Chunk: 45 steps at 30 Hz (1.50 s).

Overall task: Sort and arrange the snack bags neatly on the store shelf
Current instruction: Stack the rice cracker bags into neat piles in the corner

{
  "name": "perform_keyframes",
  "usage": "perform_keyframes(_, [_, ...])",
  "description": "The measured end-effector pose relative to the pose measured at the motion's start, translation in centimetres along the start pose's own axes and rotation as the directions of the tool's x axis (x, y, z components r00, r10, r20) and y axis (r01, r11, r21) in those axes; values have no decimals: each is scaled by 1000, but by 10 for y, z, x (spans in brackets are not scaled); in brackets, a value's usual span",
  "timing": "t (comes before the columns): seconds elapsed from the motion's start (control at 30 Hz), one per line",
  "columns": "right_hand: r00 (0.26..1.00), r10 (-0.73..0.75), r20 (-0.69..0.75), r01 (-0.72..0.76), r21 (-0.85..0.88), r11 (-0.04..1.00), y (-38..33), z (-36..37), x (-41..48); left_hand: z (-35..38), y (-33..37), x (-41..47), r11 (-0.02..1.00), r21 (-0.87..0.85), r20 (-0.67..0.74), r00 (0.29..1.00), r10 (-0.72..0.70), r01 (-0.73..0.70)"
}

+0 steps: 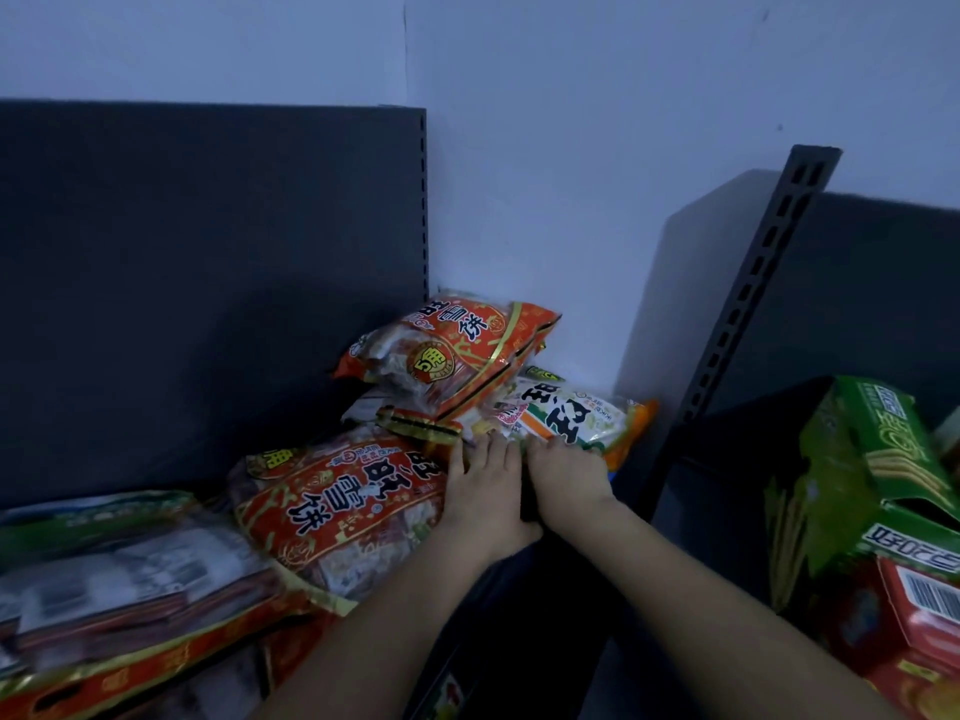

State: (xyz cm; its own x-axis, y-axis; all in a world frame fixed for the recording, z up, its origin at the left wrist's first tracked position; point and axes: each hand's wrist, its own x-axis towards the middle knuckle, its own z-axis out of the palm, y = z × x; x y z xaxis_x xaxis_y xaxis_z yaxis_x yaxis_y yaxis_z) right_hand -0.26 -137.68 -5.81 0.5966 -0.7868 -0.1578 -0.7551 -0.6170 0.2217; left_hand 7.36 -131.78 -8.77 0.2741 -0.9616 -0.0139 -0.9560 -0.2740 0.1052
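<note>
Several snack bags lie piled at the right end of a dark shelf. A red bag (447,345) leans on top at the back. Below it to the right lies a white, green and orange bag (576,415). Another red bag (337,506) lies flat in front. My left hand (485,491) and my right hand (563,475) rest side by side with their fingertips on the near edge of the white and green bag, fingers fairly straight. Whether they hold the bag's edge is hidden.
A grey and red bag (130,579) lies flat at the left. The shelf's dark back panel (208,278) rises behind. A slotted upright (753,283) leans to the right. A green carton (862,485) and a red box (914,615) stand at far right.
</note>
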Motion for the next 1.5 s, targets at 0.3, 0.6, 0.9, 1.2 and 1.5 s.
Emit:
perform_keyframes(0.3, [969, -52, -243, 37, -66, 997, 27, -86, -37, -6, 0, 17, 952, -299, -358, 932, -49, -65])
perform_keyframes(0.6, [575, 174, -800, 241, 368, 898, 39, -105, -54, -57, -11, -10, 636, -770, -449, 756, -477, -55])
perform_keyframes(0.9, [959, -122, -257, 232, 955, -186, -26, -109, -76, -94, -15, -76, 607, -784, -564, 555, -611, -129])
perform_keyframes(1.2, [921, 229, -317, 390, 725, -567, -37, -139, -89, -110, -9, -124, 718, -531, -753, 638, -157, -450])
perform_keyframes(1.5, [903, -286, -320, 74, 772, -631, -42, -133, -73, -159, -94, -170, 561, -814, -427, 498, -754, 151])
